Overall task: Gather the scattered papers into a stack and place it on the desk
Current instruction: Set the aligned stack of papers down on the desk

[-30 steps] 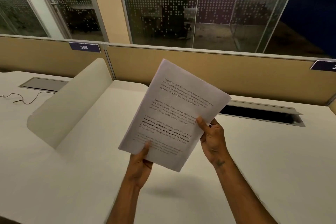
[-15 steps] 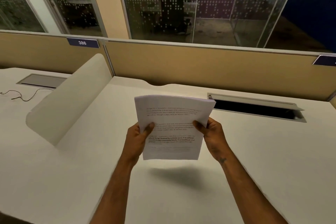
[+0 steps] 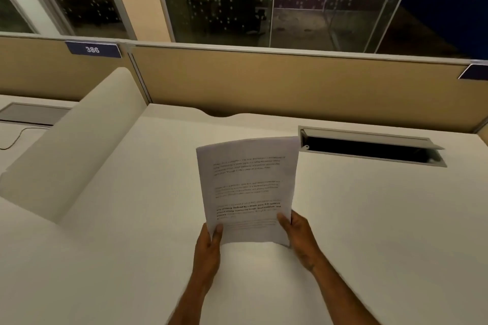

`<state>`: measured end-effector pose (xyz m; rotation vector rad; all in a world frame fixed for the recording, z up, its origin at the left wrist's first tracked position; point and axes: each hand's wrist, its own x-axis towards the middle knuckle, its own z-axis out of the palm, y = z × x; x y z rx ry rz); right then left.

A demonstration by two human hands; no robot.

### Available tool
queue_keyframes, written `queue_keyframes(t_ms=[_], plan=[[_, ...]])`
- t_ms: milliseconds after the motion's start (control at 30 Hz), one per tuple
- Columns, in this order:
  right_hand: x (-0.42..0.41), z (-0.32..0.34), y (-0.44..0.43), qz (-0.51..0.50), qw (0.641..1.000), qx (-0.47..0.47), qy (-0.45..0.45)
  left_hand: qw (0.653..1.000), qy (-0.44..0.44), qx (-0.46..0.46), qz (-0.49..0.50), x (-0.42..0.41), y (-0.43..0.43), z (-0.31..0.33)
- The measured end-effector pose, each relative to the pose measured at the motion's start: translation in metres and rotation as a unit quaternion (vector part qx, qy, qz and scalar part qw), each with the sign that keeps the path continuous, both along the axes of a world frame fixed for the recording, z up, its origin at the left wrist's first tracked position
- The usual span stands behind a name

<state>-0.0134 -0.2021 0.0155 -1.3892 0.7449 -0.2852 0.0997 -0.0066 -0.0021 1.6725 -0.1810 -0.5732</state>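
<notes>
Stack of papers [image 3: 247, 190] pinched at near corners by left hand [image 3: 208, 248] and right hand [image 3: 298, 236] (beside cable hatch [image 3: 369, 146]); uneven release risked fanning.

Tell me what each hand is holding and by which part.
Both hold the paper stack: left hand at its lower left corner, right hand at its lower right edge.

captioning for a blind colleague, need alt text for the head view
Two bare hands hold a stack of printed papers by its near corners over a white desk, left hand and right hand each with a thumb on top. Behind are an open cable slot, a tan partition with a sign reading 386, and dotted glass walls.
</notes>
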Motion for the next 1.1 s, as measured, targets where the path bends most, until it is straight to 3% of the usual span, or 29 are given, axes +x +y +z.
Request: queue_keyframes(t_ms=[167, 667, 933, 1100], plan=[[0.018, -0.015, -0.013, -0.057, 0.995, -0.022, 0.075, 0.998, -0.008, 0.061, 0.01, 0.031, -0.028, -0.004], [0.14, -0.027, -0.135, -0.15, 0.961, -0.107, 0.205, 0.968, -0.008, 0.234, -0.089, 0.175, -0.186, 0.0], [0.151, -0.039, -0.154, -0.152, 0.937, -0.204, 0.237, 0.94, -0.131, 0.305, -0.085, 0.177, -0.2, -0.014], [0.155, -0.043, -0.16, -0.155, 0.935, -0.203, 0.246, 0.916, -0.16, 0.347, -0.126, 0.183, -0.205, -0.014]])
